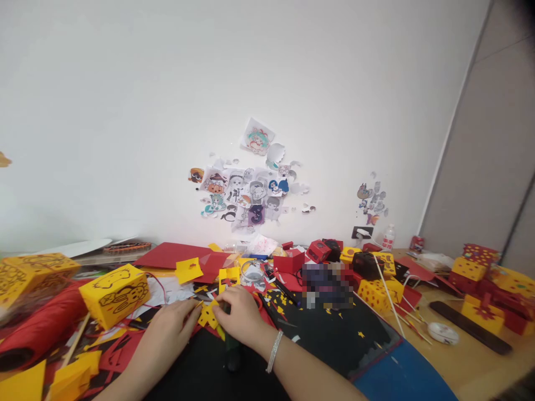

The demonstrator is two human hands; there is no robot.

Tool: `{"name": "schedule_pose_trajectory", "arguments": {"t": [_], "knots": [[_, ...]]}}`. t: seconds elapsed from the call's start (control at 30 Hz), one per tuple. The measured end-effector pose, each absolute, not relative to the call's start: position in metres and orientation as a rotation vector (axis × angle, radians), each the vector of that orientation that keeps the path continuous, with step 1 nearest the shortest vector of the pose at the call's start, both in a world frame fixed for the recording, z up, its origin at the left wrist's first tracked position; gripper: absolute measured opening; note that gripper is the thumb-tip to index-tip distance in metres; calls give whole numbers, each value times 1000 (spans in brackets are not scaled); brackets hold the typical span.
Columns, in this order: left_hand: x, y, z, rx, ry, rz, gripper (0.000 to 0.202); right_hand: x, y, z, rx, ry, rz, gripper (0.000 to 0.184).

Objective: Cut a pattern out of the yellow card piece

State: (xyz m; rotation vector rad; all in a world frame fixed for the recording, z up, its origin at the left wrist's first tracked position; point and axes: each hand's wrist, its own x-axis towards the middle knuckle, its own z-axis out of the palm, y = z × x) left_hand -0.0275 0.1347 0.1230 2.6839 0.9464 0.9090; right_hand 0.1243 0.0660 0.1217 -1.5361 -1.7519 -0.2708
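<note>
A small yellow paper piece with cut-out holes (208,316) lies between my two hands, low over the black mat (200,367). My left hand (178,320) pinches its left edge with fingertips pressed together. On the other side, my right hand (242,314) has its thumb and forefinger closed on the paper's right edge. Below the right palm shows a dark rounded object (233,356); the hand covers its upper part, and I cannot tell its kind. Yellow and black paper scraps lie around both hands.
Left of my hands stand a yellow box with black drawings (115,295) and a red roll (45,320). Farther back are a glass bowl (252,273) and a red sheet (175,256). Yellow boxes (378,295), thin white sticks (388,292) and a white mouse (443,333) are rightward.
</note>
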Motion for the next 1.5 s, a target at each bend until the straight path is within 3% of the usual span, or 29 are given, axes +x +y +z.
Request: {"name": "schedule_pose_trajectory", "arguments": {"t": [0.77, 1.03, 1.5], "knots": [[-23, 133, 119, 2752, 815, 949, 35, 119, 63, 122, -1582, -1975, -552, 11], [-22, 148, 106, 2697, 805, 917, 24, 119, 62, 123, -1568, -1995, -592, 14], [-27, 166, 77, 2759, 824, 963, 23, 117, 61, 125, -1511, -2039, -684, 16]]}}
